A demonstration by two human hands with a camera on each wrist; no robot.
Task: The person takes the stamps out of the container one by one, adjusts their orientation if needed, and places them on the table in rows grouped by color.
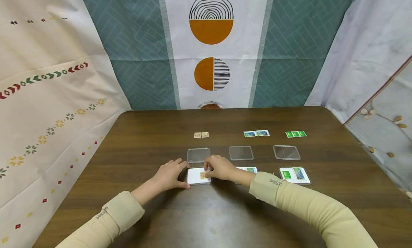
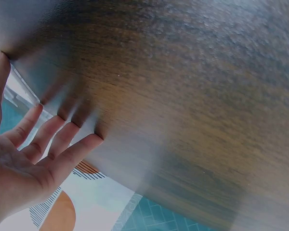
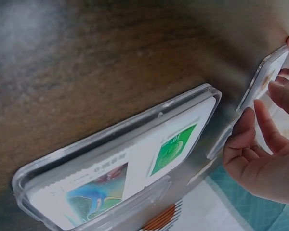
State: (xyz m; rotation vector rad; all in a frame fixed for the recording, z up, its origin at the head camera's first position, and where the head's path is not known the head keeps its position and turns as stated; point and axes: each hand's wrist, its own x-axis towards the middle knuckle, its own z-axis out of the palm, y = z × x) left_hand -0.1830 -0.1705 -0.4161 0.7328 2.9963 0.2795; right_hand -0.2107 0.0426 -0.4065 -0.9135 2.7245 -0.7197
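Observation:
My left hand (image 1: pixel 172 174) steadies the left side of a shallow clear case (image 1: pixel 190 183), thumb at its near corner and fingers spread along the far corner. Inside the case lies a white card (image 1: pixel 193 175). Over the card, my right hand (image 1: pixel 220 167) pinches a small tan stamp (image 1: pixel 203 175) at its right edge, fingers curled. My right forearm partly covers a middle case, whose card shows a blue stamp (image 1: pixel 250 170). The right case (image 1: pixel 304 183) holds a card with a green stamp (image 3: pixel 174 148) and a larger blue stamp (image 3: pixel 98 195).
Behind the cases lie three clear lids, left (image 1: pixel 198 155), middle (image 1: pixel 241 153) and right (image 1: pixel 286 152). Farther back are tan stamps (image 1: pixel 201 135), blue stamps (image 1: pixel 256 133) and green stamps (image 1: pixel 295 134). Curtains (image 1: pixel 135 62) hang beyond the brown table (image 1: pixel 151 133).

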